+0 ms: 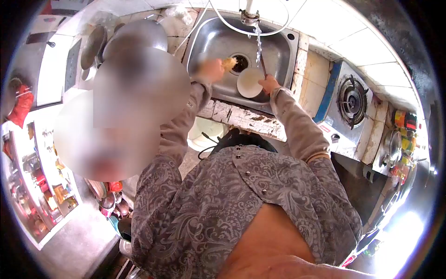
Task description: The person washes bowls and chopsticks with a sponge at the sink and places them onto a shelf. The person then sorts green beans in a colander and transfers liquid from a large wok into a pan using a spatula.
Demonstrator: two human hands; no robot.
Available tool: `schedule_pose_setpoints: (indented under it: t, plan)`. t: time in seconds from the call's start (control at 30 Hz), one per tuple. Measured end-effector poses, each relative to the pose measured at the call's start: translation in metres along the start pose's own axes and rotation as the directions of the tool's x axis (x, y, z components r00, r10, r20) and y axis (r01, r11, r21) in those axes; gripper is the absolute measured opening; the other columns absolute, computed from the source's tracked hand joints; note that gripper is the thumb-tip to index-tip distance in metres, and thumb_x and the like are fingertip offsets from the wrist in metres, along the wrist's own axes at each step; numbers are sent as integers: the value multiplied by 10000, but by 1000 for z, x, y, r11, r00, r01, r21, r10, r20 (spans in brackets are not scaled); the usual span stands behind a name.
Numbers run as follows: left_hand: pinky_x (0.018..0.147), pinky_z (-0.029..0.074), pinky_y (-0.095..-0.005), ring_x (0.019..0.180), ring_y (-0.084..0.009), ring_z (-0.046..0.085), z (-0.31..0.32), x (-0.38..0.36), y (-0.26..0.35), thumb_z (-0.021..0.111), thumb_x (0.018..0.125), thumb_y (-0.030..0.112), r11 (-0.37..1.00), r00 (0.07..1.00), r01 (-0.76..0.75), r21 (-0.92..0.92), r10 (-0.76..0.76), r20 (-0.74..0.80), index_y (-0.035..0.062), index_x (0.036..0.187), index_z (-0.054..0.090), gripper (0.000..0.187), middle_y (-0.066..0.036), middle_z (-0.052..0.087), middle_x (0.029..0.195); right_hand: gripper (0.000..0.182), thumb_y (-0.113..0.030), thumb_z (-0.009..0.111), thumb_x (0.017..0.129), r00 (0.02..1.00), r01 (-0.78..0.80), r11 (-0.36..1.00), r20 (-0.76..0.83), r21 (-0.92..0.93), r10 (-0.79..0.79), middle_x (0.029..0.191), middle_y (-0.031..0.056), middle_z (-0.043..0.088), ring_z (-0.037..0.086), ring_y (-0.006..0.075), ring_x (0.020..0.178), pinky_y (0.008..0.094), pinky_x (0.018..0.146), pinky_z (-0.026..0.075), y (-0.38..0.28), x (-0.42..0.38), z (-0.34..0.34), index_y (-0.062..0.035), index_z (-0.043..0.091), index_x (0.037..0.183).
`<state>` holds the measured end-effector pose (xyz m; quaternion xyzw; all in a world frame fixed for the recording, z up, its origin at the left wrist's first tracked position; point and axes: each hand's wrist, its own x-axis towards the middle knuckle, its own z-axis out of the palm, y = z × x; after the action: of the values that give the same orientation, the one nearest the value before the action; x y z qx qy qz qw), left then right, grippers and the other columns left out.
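Note:
Over the left part of a steel sink, my left hand is closed on a yellowish scrubber, its frayed end close to the drain. My right hand, at the sink's right side, grips the edge of a round white bowl. A thin dark stick rises from the same fingers toward the falling water. Water runs from the tap just beyond the bowl.
A white hose loops round the tap. A gas stove stands to the right of the sink. Metal pans lean at the back left. Below the chipped counter edge is a pale bucket. A blurred patch covers the left.

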<state>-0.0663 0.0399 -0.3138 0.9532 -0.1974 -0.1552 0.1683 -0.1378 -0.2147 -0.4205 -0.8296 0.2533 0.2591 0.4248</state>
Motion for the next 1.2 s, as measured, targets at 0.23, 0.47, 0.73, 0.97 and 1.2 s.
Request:
schedule_pose_setpoints:
  t: [0.23,0.47,0.73,0.97,1.2]
  plan:
    - [780,478,-450,879,-385,586,14,-1,-26,504,796,200,990,974,135,48,-124,-189,38,860,630,216,-199,618,936,322,-254,525,849,677,450,684,-280,-574,-681,719,155,638,639,290,643,403,560,489,-4,-29,-33,35,592,975]
    - [763,485,-382,924,-287,602,-4,-12,35,514,867,218,787,958,217,-577,-287,-31,73,1002,598,215,-122,622,1006,189,-124,549,853,961,248,698,-76,672,-268,685,73,617,577,122,503,238,416,416,-57,-88,-32,23,598,962]
    - [650,459,-277,709,-130,554,30,-21,109,495,909,202,-101,967,79,-992,-234,101,36,995,548,194,-25,576,823,148,-135,576,850,879,457,810,-325,367,-348,637,48,545,494,104,482,245,412,370,-72,-97,-2,3,554,898]
    - [384,381,-257,506,-152,533,39,37,47,498,886,128,-34,843,-52,-998,-537,-26,11,963,539,146,-84,583,740,164,-139,571,838,945,246,733,12,634,-327,613,74,589,510,104,468,262,399,376,-54,-144,-20,24,552,833]
    - [625,449,-317,731,-174,574,-9,6,66,549,836,186,347,857,-17,-938,-479,-193,-18,937,566,228,-97,596,823,132,-143,491,868,779,550,816,-243,-178,-578,702,181,612,622,325,641,419,565,469,-58,-136,-55,-17,514,903]
